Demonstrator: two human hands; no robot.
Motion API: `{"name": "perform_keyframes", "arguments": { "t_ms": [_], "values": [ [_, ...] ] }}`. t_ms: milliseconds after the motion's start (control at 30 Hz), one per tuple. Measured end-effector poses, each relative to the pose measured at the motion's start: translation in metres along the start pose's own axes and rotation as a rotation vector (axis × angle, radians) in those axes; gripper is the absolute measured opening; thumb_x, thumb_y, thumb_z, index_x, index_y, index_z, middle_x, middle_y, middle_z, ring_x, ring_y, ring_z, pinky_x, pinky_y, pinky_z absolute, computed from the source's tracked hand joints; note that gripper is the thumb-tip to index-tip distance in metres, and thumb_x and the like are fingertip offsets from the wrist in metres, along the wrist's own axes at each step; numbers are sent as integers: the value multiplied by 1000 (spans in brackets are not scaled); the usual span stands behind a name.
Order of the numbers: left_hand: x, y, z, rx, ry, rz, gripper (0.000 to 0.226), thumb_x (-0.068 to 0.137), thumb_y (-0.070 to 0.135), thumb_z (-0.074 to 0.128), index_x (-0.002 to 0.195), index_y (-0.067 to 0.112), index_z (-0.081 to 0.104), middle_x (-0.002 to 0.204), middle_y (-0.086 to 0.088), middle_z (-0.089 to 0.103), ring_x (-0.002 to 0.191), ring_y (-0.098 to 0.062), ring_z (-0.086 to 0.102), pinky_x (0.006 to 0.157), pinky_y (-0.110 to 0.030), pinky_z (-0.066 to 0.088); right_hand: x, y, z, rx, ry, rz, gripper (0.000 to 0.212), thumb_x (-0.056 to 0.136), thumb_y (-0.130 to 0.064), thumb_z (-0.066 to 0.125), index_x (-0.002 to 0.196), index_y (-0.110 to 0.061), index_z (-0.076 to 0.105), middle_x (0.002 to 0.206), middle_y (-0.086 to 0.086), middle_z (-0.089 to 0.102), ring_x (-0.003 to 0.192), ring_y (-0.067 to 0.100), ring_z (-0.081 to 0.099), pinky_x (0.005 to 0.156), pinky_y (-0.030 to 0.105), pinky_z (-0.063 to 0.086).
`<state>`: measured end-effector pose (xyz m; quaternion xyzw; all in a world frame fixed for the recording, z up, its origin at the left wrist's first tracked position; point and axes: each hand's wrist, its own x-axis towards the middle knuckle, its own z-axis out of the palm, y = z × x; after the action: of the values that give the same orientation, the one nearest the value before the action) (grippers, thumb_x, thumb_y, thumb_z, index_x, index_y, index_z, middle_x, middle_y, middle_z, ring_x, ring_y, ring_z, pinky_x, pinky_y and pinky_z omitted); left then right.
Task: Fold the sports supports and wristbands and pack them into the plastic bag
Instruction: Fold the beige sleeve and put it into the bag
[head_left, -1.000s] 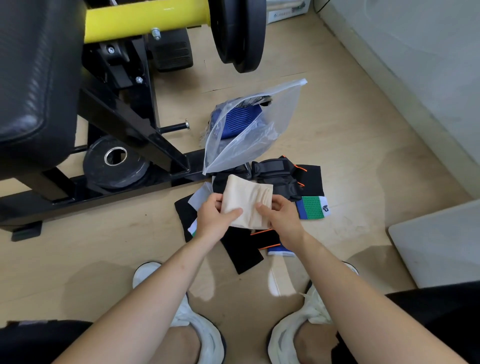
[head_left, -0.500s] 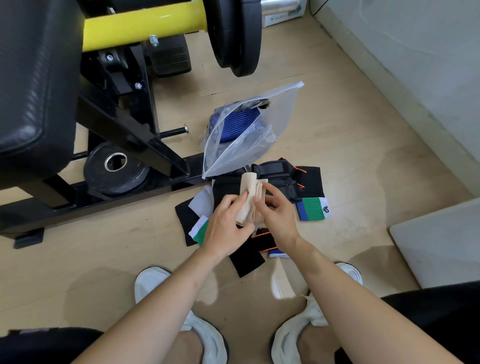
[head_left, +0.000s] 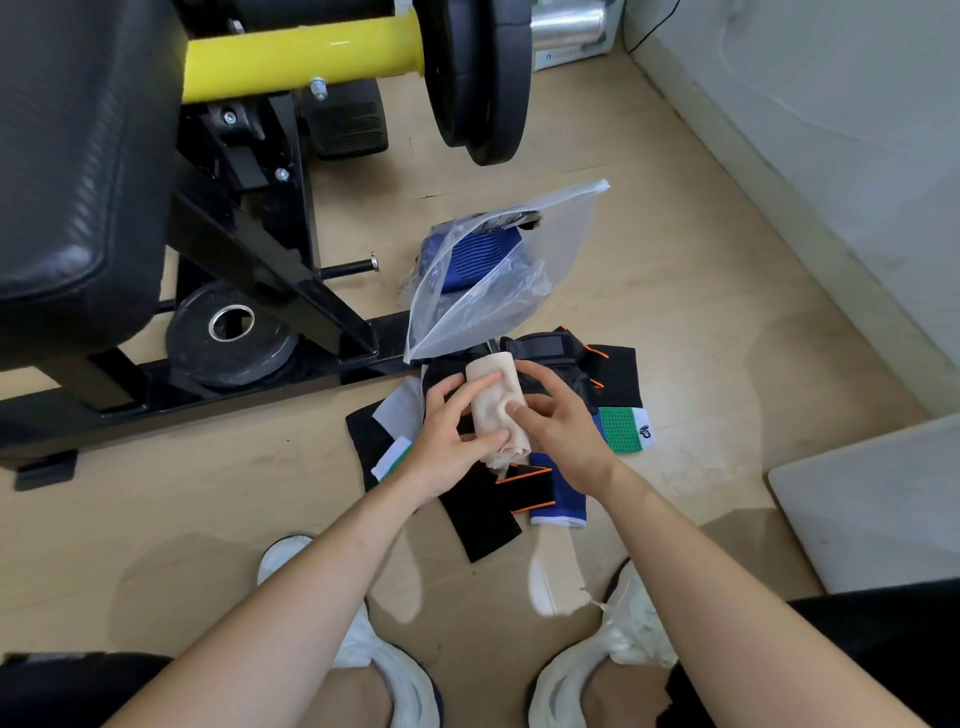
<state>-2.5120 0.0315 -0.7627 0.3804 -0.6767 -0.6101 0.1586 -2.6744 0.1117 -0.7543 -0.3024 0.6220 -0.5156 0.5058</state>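
Note:
A beige elastic support (head_left: 493, 395), folded into a narrow roll, is gripped between my left hand (head_left: 447, 441) and my right hand (head_left: 561, 426), just above a pile on the floor. The pile holds black supports with orange trim (head_left: 524, 488), a blue wristband (head_left: 558, 504), a green and white wristband (head_left: 626, 428) and a black strapped brace (head_left: 545, 348). The clear plastic bag (head_left: 498, 280) lies beyond the pile, its mouth toward me, with a blue support (head_left: 480, 257) inside.
A black weight machine frame (head_left: 249, 270) with a yellow bar (head_left: 301, 57) and weight plates (head_left: 483, 78) stands to the left and behind. A loose plate (head_left: 228, 338) lies on the floor. A grey wall (head_left: 810, 130) and a white mat (head_left: 878, 499) are on the right. My white shoes (head_left: 597, 649) are below.
The beige support was flat and wide between my hands a second ago; it has been folded in on itself into a narrow roll. Both hands have moved closer together.

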Motion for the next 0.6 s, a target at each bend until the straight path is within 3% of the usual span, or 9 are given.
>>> {"name": "perform_keyframes", "arguments": {
  "t_ms": [133,267,367,433,533,600],
  "values": [
    [2,10,-1,-170,-53,-81,71,76,29,80,136,54,52,143,-3,50,119,-19,63,96,-42,58,-5,-20,-2,-67,-149,67,62,98,-19,60,146,-49,36,109,15,73,104,34,69,95,53,54],
    [3,24,-6,-160,-63,-88,68,77,18,82,134,45,57,131,4,63,112,-15,67,95,-41,58,-4,-44,-15,-108,-303,154,62,93,-9,67,144,-37,47,114,14,72,101,28,69,94,53,54],
    [3,39,-12,-118,-48,-61,59,78,19,85,127,41,61,126,10,64,107,-13,67,91,-33,59,-1,-64,-25,-123,-370,160,58,90,-4,68,139,-32,54,115,17,71,100,28,70,83,42,58],
    [6,51,-15,-16,53,-5,54,78,20,83,125,39,63,122,10,67,95,-9,70,87,-33,59,3,-75,-30,-142,-343,137,51,89,-3,69,132,-28,60,110,17,72,92,25,70,73,32,55],
    [13,65,-24,255,352,195,35,80,22,76,113,32,71,106,13,72,71,-6,68,78,-32,58,14,-91,-36,-114,-252,96,45,89,0,68,129,-21,63,95,11,73,81,19,68,67,26,54],
    [18,74,-36,447,530,383,24,83,20,74,106,24,71,103,11,65,75,-4,59,77,-21,50,24,-101,-40,-92,-195,55,44,90,0,66,129,-19,62,87,8,70,77,19,66,68,28,56]
  ]
}}
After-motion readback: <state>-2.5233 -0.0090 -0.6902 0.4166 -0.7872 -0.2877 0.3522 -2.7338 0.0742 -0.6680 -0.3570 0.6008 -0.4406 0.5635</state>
